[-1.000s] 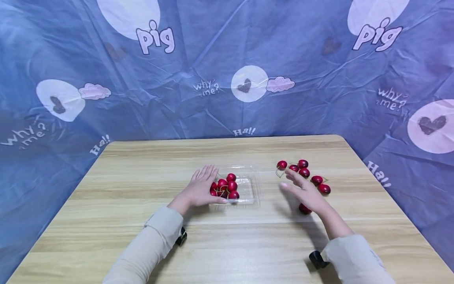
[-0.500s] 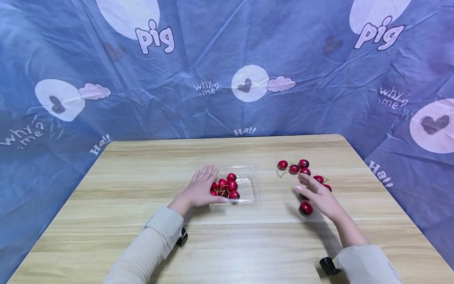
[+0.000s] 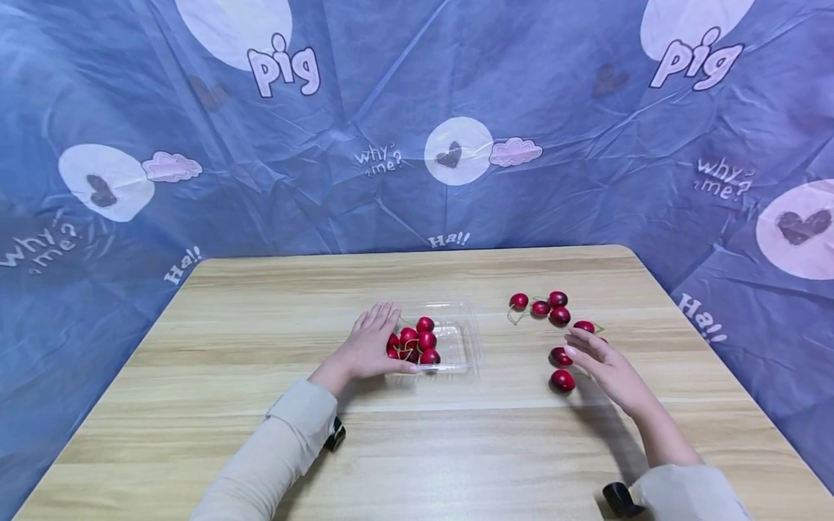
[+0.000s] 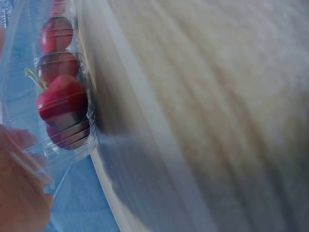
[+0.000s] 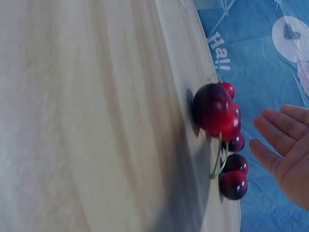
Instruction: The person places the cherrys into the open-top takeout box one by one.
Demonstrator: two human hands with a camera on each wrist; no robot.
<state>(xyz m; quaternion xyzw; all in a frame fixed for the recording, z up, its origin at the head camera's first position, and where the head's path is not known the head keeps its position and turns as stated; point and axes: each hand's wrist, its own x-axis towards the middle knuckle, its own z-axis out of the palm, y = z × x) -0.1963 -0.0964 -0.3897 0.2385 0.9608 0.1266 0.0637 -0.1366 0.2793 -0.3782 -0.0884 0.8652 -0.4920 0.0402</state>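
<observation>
A clear plastic box (image 3: 473,340) stands mid-table with several red cherries (image 3: 408,338) in its left part. My left hand (image 3: 363,349) rests on the box's left edge, fingers straight, thumb along the front rim. The left wrist view shows cherries (image 4: 63,100) through the box wall. My right hand (image 3: 611,370) is held over the table beside two loose cherries, one at its fingertips (image 3: 559,356) and one nearer (image 3: 562,381). It holds nothing and partly covers a stemmed pair (image 3: 583,327). In the right wrist view the fingers are extended, apart from the large dark cherry (image 5: 212,110).
Beyond the right hand lies a group of stemmed cherries (image 3: 559,316). The wooden table (image 3: 430,449) reaches back to a blue printed curtain (image 3: 313,195). A black wrist camera (image 3: 622,500) hangs under the right sleeve.
My right hand has moved right and toward me, away from the back group, uncovering the two nearer loose cherries. The left hand and the box have stayed put.
</observation>
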